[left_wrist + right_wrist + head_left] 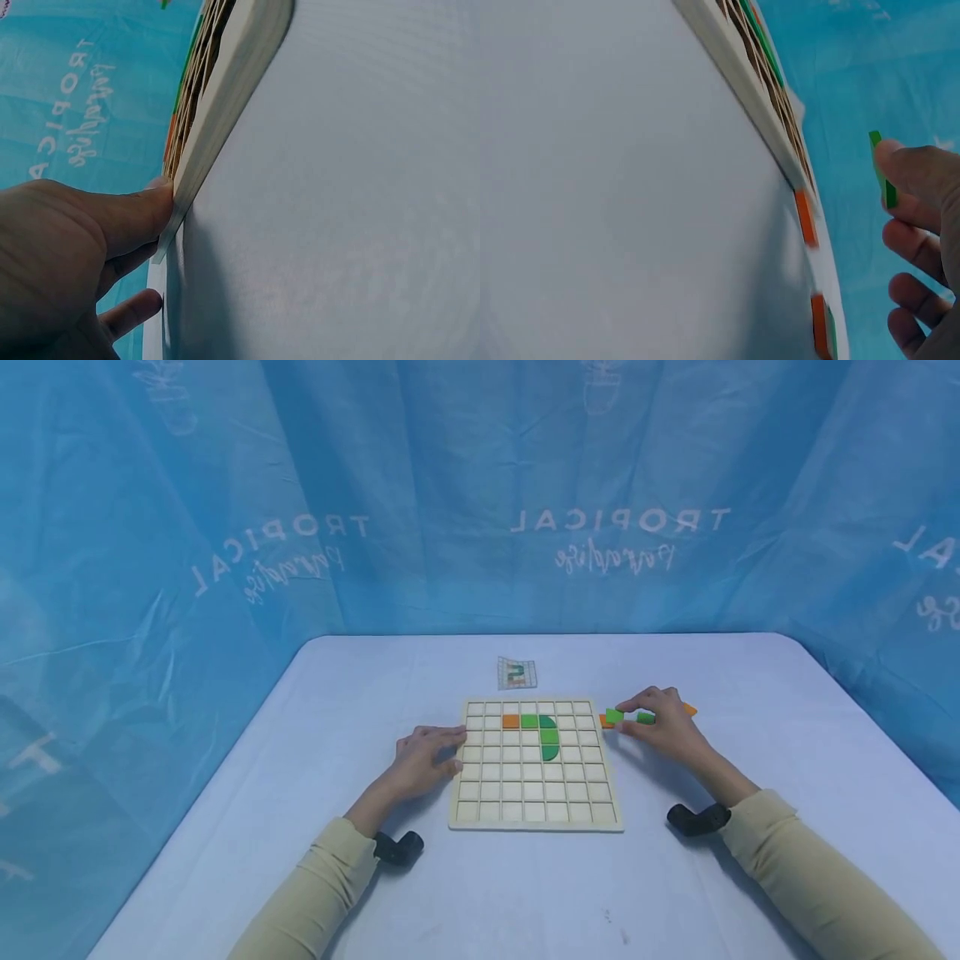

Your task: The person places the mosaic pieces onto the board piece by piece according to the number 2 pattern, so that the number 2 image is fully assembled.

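A pale wooden grid board [487,793] lies flat on the table. On its upper part are an orange square tile [511,722], a green square tile [529,722], a dark green rounded piece [547,722], another green square [549,736] and a second rounded piece [550,752]. My left hand [422,762] touches the board's left edge, its thumb [146,214] against the rim. Just off the board's upper right side, my right hand [663,722] pinches a green tile [886,180] between thumb and fingers, raised above the table.
Loose pieces lie right of the board: an orange tile [805,217] close by its edge, a green one [645,718] under the right hand, and an orange one [690,709] beyond. A small patterned card [517,674] sits behind the board. Blue curtain [465,585] backs the white table.
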Demonstrator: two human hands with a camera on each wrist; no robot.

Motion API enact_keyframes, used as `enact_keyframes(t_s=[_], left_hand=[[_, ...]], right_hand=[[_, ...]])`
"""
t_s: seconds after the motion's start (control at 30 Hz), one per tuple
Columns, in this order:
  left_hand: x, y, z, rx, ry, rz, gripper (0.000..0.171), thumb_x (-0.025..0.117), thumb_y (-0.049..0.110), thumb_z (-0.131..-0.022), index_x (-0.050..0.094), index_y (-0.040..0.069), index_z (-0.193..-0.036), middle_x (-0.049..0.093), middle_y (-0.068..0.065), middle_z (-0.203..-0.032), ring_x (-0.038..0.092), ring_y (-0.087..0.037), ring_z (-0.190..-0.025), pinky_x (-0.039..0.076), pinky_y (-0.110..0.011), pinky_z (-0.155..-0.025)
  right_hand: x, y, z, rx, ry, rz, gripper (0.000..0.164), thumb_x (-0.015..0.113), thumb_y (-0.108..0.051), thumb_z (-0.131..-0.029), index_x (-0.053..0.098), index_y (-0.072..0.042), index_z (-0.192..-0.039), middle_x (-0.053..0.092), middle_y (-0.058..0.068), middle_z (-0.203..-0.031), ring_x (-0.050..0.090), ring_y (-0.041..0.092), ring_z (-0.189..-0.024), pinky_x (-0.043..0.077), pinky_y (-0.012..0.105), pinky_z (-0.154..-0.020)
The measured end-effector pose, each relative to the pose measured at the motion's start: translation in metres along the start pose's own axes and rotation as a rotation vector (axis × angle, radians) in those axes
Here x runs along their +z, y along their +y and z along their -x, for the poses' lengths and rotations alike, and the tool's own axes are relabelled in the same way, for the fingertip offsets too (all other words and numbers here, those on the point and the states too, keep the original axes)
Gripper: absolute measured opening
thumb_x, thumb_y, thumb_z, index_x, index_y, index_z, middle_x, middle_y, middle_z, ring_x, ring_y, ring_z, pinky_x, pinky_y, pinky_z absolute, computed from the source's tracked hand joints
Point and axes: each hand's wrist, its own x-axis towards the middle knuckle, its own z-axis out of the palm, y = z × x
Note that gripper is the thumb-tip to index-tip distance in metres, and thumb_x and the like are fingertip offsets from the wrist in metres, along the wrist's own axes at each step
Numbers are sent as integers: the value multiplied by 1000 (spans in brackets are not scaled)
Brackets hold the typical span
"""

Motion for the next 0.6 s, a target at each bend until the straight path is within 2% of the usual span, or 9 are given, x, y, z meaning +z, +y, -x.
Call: enact_keyframes(t_s=[0.33,0.5,0.6], left_hand=[[-1,1,0,-8,3,-11,49,66,21,-92,53,9,-138,46,-2,-145,35,-29,-130,23,-54,-101],[0,0,0,-12,8,-12,49,66,21,-92,54,9,-137,46,-2,-145,36,-29,-130,23,-53,-101],[2,-1,0,-17,8,-19,48,66,22,-92,54,9,-137,47,-2,-144,36,-29,-130,23,-53,-101]], right_hand=[[28,-44,6,-51,-21,-60,29,82,-17,-77,74,-4,-103,62,8,-99,42,27,-97,38,41,-74],[44,-59,5,-71,-33,-84,28,81,-17,-79,74,-5,-103,60,6,-98,42,27,-97,38,40,-74],[53,-64,4,-112,-38,-104,27,80,-17,-79,74,-5,-103,61,6,-98,41,27,-96,37,41,-75]])
